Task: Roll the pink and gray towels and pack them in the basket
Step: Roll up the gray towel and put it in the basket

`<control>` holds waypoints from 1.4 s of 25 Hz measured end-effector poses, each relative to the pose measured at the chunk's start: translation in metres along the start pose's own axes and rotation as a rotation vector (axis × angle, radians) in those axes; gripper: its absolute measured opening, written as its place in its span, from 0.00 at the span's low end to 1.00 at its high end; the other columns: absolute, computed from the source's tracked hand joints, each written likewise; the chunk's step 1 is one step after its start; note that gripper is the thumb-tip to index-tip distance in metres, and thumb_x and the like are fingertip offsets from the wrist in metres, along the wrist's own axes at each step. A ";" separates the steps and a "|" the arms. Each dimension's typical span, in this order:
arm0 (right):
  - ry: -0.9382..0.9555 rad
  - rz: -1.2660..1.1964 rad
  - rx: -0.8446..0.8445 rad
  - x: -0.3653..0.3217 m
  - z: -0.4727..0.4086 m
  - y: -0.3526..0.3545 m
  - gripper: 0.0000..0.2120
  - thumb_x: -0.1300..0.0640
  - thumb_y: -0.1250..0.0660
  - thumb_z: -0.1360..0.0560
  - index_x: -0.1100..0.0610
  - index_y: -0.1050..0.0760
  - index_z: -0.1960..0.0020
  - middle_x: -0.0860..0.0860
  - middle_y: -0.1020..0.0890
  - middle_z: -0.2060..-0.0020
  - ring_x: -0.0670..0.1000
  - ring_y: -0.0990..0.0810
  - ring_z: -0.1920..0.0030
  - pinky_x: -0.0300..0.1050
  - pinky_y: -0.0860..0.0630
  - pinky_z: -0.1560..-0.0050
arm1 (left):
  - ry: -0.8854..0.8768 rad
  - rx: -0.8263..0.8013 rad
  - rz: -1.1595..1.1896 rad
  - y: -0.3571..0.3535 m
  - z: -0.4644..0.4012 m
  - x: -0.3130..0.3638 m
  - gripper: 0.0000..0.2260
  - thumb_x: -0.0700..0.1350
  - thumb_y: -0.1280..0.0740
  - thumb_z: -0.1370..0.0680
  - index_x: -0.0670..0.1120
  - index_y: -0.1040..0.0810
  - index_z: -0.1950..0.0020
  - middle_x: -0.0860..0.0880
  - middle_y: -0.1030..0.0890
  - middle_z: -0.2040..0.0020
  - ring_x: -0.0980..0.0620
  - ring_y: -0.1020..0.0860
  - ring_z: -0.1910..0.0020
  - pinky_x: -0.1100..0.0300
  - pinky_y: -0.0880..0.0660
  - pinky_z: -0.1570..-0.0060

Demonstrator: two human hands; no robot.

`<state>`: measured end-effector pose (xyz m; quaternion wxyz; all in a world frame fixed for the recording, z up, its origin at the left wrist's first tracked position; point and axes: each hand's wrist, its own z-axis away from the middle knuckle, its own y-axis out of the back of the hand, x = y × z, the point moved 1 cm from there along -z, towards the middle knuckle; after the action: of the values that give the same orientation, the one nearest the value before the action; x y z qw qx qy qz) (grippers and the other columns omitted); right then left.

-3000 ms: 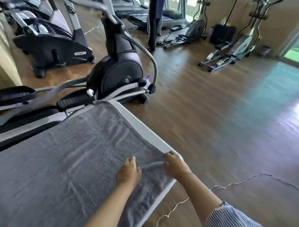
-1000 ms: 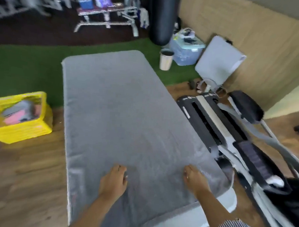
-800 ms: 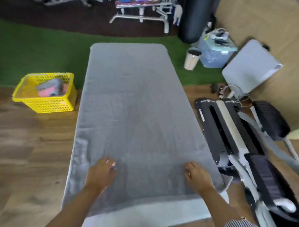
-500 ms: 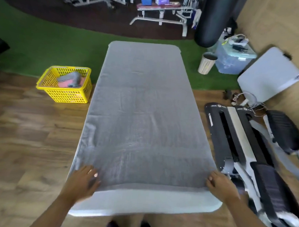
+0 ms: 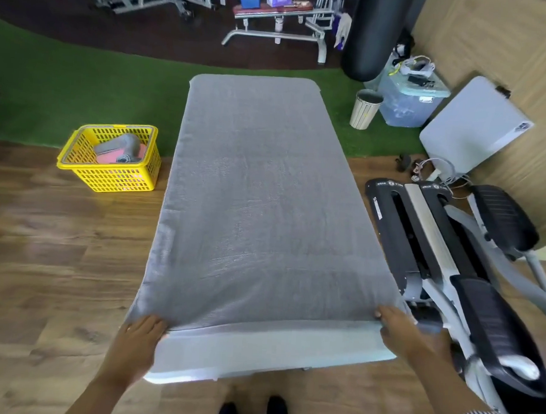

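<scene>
A large gray towel [image 5: 259,206] lies spread flat along a white table [image 5: 268,350], covering nearly all of it. My left hand [image 5: 139,337] grips the towel's near left corner at the table edge. My right hand [image 5: 402,326] grips the near right corner. A bare white strip of table shows between my hands. A yellow basket [image 5: 110,171] stands on the floor left of the table. Rolled gray and pink towels [image 5: 121,150] lie inside it.
An elliptical trainer [image 5: 457,265] stands close along the table's right side. Beyond it are a white folded table [image 5: 472,128], a plastic storage box [image 5: 407,100], a small bin [image 5: 365,109] and a black punching bag [image 5: 371,32]. Green turf and a weight bench [image 5: 279,22] lie behind.
My view swung from the gym floor to along the table. Both hands slid outward from the towel's middle to its near corners and now grip them.
</scene>
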<state>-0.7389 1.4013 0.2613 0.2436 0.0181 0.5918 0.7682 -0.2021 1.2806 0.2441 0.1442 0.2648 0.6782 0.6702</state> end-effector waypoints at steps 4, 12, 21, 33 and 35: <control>0.111 -0.016 0.013 -0.025 0.012 -0.008 0.15 0.74 0.34 0.40 0.65 0.25 0.55 0.58 0.23 0.58 0.60 0.24 0.58 0.45 0.29 0.58 | 0.091 0.063 -0.064 0.012 0.026 -0.019 0.11 0.49 0.48 0.21 0.49 0.27 0.50 0.49 0.23 0.53 0.49 0.27 0.55 0.51 0.32 0.64; -0.063 0.061 0.105 0.014 0.025 0.000 0.10 0.75 0.34 0.37 0.66 0.22 0.57 0.61 0.21 0.57 0.64 0.22 0.65 0.53 0.26 0.69 | -0.075 0.093 0.006 0.008 0.007 0.027 0.20 0.57 0.51 0.18 0.50 0.22 0.52 0.54 0.21 0.54 0.53 0.26 0.51 0.59 0.37 0.56; 0.048 -0.125 0.127 0.019 0.045 0.008 0.05 0.68 0.31 0.31 0.61 0.22 0.57 0.50 0.24 0.62 0.49 0.27 0.69 0.39 0.34 0.63 | -0.001 0.153 -0.108 -0.006 0.019 0.027 0.15 0.39 0.44 0.30 0.50 0.28 0.46 0.49 0.25 0.49 0.46 0.25 0.51 0.50 0.33 0.57; -0.069 -0.073 0.028 0.011 0.061 0.029 0.03 0.58 0.35 0.26 0.55 0.24 0.54 0.48 0.24 0.61 0.48 0.27 0.57 0.27 0.38 0.57 | 0.100 0.178 -0.091 -0.005 0.036 0.020 0.17 0.39 0.46 0.34 0.52 0.28 0.48 0.50 0.18 0.58 0.47 0.20 0.59 0.49 0.33 0.56; -0.076 -0.095 0.011 0.016 0.054 0.023 0.05 0.58 0.36 0.26 0.57 0.24 0.53 0.49 0.24 0.58 0.51 0.25 0.54 0.32 0.37 0.57 | 0.145 0.177 -0.064 0.000 0.027 0.016 0.14 0.42 0.45 0.30 0.53 0.27 0.49 0.51 0.18 0.59 0.48 0.20 0.61 0.48 0.33 0.55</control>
<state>-0.7438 1.4516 0.2947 0.3022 0.0204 0.5865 0.7512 -0.1999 1.3121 0.2448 0.0923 0.2056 0.7515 0.6201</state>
